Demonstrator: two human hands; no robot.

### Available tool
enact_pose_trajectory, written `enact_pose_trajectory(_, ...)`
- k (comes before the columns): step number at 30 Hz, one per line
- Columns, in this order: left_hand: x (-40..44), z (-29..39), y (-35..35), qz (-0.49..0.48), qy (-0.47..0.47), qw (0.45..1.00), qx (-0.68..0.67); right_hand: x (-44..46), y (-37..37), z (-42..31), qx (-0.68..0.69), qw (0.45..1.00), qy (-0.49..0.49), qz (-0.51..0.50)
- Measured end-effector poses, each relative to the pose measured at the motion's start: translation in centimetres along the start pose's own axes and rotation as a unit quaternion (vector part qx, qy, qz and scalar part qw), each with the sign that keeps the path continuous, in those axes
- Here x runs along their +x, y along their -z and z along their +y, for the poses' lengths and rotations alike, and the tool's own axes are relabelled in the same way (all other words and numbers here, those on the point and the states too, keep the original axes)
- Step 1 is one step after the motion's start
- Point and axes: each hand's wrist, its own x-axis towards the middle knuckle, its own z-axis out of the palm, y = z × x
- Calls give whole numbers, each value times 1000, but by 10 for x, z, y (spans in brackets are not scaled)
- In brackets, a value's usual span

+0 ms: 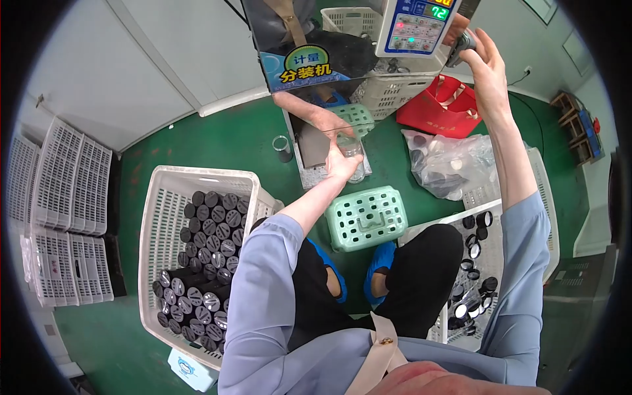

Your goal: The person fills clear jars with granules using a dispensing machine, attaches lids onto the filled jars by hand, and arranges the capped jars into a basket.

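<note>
My left hand [338,162] is closed around a clear jar [357,175] below the front of the dispensing machine [359,82]. The machine's shiny front mirrors that hand and jar. Up at the machine's right side, my right hand [488,69] has its fingers around a dark grey rounded part [463,47]; whether it is a knob or a loose piece I cannot tell. A lit control panel [416,29] faces me, its lower display reading 72. Left of the machine's base stands another clear container [282,149] with dark contents.
On the left, a white crate [148,263] holds many black-lidded containers. A crate at right [495,263] holds loose black lids. Between my legs and the machine is a green perforated stool [366,218]. Beyond lie a plastic bag [447,161] and a red bag [440,112].
</note>
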Motion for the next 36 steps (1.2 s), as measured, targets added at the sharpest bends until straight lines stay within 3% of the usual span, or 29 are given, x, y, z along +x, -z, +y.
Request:
enact_pose_trajectory(4, 1, 3, -1, 2, 12, 1000, 6, -11, -1, 4, 71, 997, -16, 9)
enact_pose_trajectory(6, -1, 0, 0, -4, 17, 1000, 18, -20, 0, 46, 76, 997, -9, 24)
enact_pose_trajectory(7, 1, -7, 0, -3, -9, 999, 44, -39, -13, 53, 48, 996, -55, 51)
enact_pose_trajectory(8, -2, -6, 1, -7, -2, 999, 49, -48, -14, 98, -103, 991, -83, 11)
enact_pose_trajectory(9, -4, -1, 3, -11, 5, 998, 56, -69, -27, 127, -142, 978, -130, -81)
enact_pose_trajectory(10, -4, 2, 5, -16, 11, 998, 64, -89, -44, 103, -194, 934, -193, -231)
enact_pose_trajectory(12, -4, 2, 3, -15, 20, 997, 75, -127, -69, 172, -124, 893, -303, -310)
enact_pose_trajectory(14, -4, 4, 5, -18, 21, 997, 71, -139, -91, 185, -114, 889, -313, -314)
enact_pose_trajectory(15, -8, 9, 7, -22, 18, 998, 63, -140, -103, 215, -148, 913, -291, -245)
enact_pose_trajectory(18, -9, 2, 2, -8, 3, 999, 50, -151, -122, 226, -123, 929, -175, -301)
enact_pose_trajectory(19, -8, 1, 2, 0, -5, 999, 50, -147, -128, 189, -84, 826, -210, -517)
enact_pose_trajectory(21, -8, 2, 7, -29, 8, 998, 62, -166, -127, 205, 16, 885, -273, -377)
enact_pose_trajectory(22, -11, 4, 9, -42, 18, 997, 66, -161, -119, 189, -74, 906, -268, -320)
enact_pose_trajectory(24, -12, 6, 8, -27, 14, 997, 65, -145, -116, 206, 46, 911, -390, -124)
enact_pose_trajectory(25, -10, 5, 7, -19, 4, 998, 63, -147, -116, 199, -19, 910, -377, -172)
enact_pose_trajectory(26, -9, 5, 5, -12, -5, 998, 61, -161, -120, 191, 3, 923, -239, -301)
enact_pose_trajectory(28, -6, 3, 7, -22, -11, 997, 70, -171, -126, 214, 146, 831, -328, -425)
enact_pose_trajectory(29, -8, 1, 10, -28, -12, 996, 79, -163, -120, 227, -28, 890, -251, -380)
enact_pose_trajectory(30, -10, 0, 9, -21, -12, 996, 85, -157, -118, 223, -146, 909, -308, -240)
enact_pose_trajectory(32, -10, 3, 6, -4, -13, 996, 93, -149, -111, 217, -141, 907, -348, -191)
enact_pose_trajectory(34, -8, 0, 4, -5, -17, 995, 94, -163, -126, 213, -8, 848, -194, -492)
enact_pose_trajectory(36, -7, -4, 7, -14, -10, 992, 122, -171, -117, 238, -18, 865, -295, -405)
